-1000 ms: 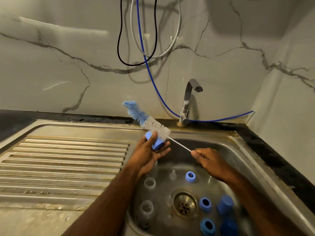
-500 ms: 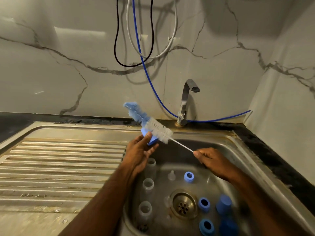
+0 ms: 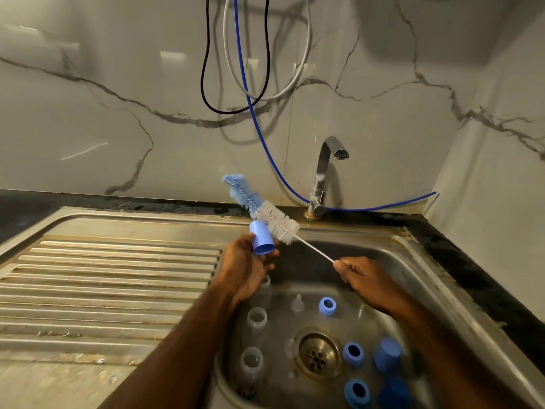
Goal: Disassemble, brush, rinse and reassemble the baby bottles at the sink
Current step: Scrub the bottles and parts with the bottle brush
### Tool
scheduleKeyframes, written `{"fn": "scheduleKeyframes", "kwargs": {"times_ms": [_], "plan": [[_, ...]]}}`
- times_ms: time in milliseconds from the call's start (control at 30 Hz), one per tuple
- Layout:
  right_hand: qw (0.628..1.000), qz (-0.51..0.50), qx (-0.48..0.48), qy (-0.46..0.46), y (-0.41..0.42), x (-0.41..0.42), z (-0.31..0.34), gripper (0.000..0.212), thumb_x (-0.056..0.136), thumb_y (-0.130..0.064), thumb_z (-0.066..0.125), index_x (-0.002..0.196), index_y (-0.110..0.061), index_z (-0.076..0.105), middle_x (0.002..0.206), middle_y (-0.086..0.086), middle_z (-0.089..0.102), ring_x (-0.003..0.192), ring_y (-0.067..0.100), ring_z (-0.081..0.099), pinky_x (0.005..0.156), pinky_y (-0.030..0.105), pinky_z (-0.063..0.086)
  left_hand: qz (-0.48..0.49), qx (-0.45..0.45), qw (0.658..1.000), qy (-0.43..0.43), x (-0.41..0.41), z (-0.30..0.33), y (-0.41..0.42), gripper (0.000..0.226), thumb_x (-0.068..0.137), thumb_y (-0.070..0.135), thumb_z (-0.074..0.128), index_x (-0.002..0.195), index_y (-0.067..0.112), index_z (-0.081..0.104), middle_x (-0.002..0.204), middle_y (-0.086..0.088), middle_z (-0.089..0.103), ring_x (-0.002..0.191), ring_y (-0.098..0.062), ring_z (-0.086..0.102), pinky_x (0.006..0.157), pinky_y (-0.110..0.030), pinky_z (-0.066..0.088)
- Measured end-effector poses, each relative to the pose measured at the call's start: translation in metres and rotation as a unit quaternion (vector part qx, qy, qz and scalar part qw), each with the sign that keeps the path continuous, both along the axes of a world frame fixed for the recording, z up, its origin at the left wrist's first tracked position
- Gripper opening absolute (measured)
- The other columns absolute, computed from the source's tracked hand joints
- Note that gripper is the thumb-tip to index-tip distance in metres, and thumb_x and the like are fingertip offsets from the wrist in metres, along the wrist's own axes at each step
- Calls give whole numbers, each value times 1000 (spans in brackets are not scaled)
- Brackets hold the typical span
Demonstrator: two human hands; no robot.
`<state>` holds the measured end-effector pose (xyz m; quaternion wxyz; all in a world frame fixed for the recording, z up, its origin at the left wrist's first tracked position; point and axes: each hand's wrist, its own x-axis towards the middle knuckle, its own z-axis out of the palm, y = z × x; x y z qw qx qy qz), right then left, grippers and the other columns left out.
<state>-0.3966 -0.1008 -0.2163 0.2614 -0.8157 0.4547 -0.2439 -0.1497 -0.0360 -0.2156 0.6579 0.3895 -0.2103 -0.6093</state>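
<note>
1. while the left hand (image 3: 246, 268) curls its grip round the small blue plastic cap (image 3: 262, 239) above the steel sink's (image 3: 392, 255) back-left corner, the cap's mouth faces the right hand.
2. the right hand (image 3: 364, 277) pinches the wire handle of the white-and-blue bristle bottle brush (image 3: 272, 216); its bristles lie beside the cap, not inside.

Over the sink (image 3: 392, 249), our left hand (image 3: 246, 265) grips a blue cap (image 3: 262, 242) while our right hand (image 3: 364, 276) pinches the bottle brush (image 3: 265, 212) against it.
</note>
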Motion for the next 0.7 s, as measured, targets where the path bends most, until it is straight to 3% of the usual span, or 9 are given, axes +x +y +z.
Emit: {"fn": "scheduleKeyframes", "kwargs": {"times_ms": [100, 267, 400, 500, 567, 700], "plan": [[1000, 7, -19, -1, 7, 17, 0, 41, 105, -33, 45, 69, -16, 55, 62, -3, 50, 55, 3, 44, 61, 27, 40, 3, -1, 997, -73, -13, -1, 0, 31, 105, 24, 44, 130, 8, 54, 120, -19, 67, 86, -22, 67, 69, -29, 51], [1000, 10, -14, 19, 0, -1, 8, 42, 104, -33, 47, 66, -18, 54, 60, -4, 49, 54, 2, 43, 62, 28, 40, 36, -45, 997, -54, -1, -3, -1, 35, 89, 22, 64, 117, 0, 64, 112, -21, 72, 87, -21, 69, 66, -23, 56], [999, -16, -52, 3, 4, 6, 4, 40, 104, -35, 46, 73, -13, 59, 66, 5, 59, 59, 11, 52, 65, 37, 47, 11, -66, 987, -149, -16, -4, -1, 48, 81, 23, 71, 121, -3, 65, 105, -18, 74, 84, -18, 71, 71, -24, 58], [999, 4, -37, 15, 5, 7, 5, 40, 104, -34, 46, 74, -13, 60, 66, 4, 58, 61, 14, 53, 67, 37, 49, 57, -77, 980, -177, -13, -7, -1, 45, 79, 20, 75, 121, 5, 66, 109, -12, 75, 97, -21, 74, 83, -33, 60], [999, 12, -27, 33, 0, -3, 8, 41, 104, -35, 48, 72, -12, 61, 67, 5, 59, 62, 14, 55, 70, 38, 50, 100, -80, 950, -285, -2, -9, 0, 39, 82, 15, 78, 119, 14, 67, 110, -4, 76, 100, -13, 73, 86, -32, 60], [999, -13, -34, 8, -1, -7, 7, 39, 103, -37, 48, 74, -16, 63, 69, 6, 61, 66, 18, 59, 71, 42, 51, 149, -83, 859, -483, 5, -15, 0, 48, 82, 13, 81, 124, 26, 62, 113, 17, 65, 92, 13, 61, 74, -7, 50]]}}
